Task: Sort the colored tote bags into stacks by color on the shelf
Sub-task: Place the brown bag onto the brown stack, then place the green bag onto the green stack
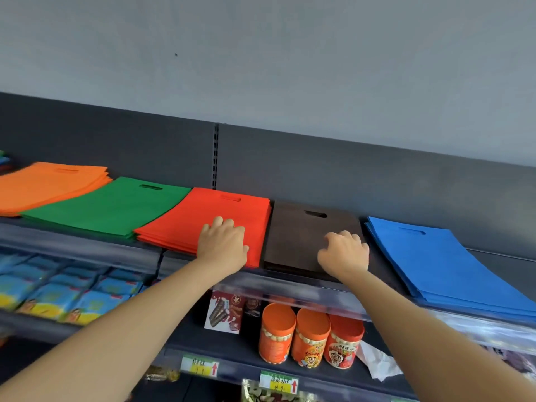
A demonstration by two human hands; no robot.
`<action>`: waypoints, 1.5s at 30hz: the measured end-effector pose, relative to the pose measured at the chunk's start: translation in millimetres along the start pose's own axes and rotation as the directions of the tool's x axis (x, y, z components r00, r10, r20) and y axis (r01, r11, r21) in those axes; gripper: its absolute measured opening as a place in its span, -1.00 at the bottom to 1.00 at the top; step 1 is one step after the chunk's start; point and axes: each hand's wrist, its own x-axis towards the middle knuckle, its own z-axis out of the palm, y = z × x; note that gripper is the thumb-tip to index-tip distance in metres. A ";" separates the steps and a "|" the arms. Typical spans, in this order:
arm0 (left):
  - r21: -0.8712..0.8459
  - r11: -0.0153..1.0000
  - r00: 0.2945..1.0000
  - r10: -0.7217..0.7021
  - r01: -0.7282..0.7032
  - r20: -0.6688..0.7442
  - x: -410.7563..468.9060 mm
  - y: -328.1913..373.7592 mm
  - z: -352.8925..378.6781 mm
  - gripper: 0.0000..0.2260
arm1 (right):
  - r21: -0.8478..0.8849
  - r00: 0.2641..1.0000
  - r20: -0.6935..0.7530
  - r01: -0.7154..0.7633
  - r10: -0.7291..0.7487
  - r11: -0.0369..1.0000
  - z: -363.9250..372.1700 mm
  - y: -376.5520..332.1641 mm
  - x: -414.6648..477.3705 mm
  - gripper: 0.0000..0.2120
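1. Head view, the bags: five stacks lay side by side on the top shelf (72, 248), each of one colour. From left to right they were an orange stack (49, 184), a green stack (110, 204), a red stack (203, 216), a brown stack (295, 236) and a blue stack (435, 262). All had their handle slots toward the back panel, likely so that the piles matched and sat flat.
2. Head view, the left hand (223, 242): it rested palm down on the front right part of the red stack. Its fingers were bent and close together, with the knuckles raised. This looked like pressing to square the pile, but whether the fingertips pinched a bag could not be told.
3. Head view, the right hand (343, 250): it sat on the front right part of the brown stack. Its fingers were curled onto the cloth and its thumb stuck out to the left. Any pinch there was hidden as well.
4. Head view, progress: the sorting seemed nearly finished, with only tidying of edges left. The green stack overlapped the orange one, so a careless nudge could shift them.
5. Head view, below: orange snack tubs (310, 340) and blue packets (72, 294) stood on the lower shelves.
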 end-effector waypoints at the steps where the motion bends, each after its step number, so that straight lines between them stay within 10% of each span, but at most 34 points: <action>1: 0.020 1.000 1.000 -0.015 0.015 -0.006 -6.0 -11.1 -2.9 -0.65 | 0.035 0.999 0.011 0.038 -0.038 0.999 0.7 -14.9 -2.0 -0.63; 18: 0.285 0.886 0.919 -0.392 0.365 0.041 -128.1 -255.1 -72.6 -0.60 | 0.172 0.736 0.075 0.655 -0.672 0.736 16.5 -299.8 -64.6 -0.59; 45: 0.405 0.735 0.809 -0.588 0.545 -0.022 -194.8 -625.6 -111.4 -0.66 | 0.275 0.535 0.117 0.792 -0.837 0.545 65.4 -713.8 -124.5 -0.56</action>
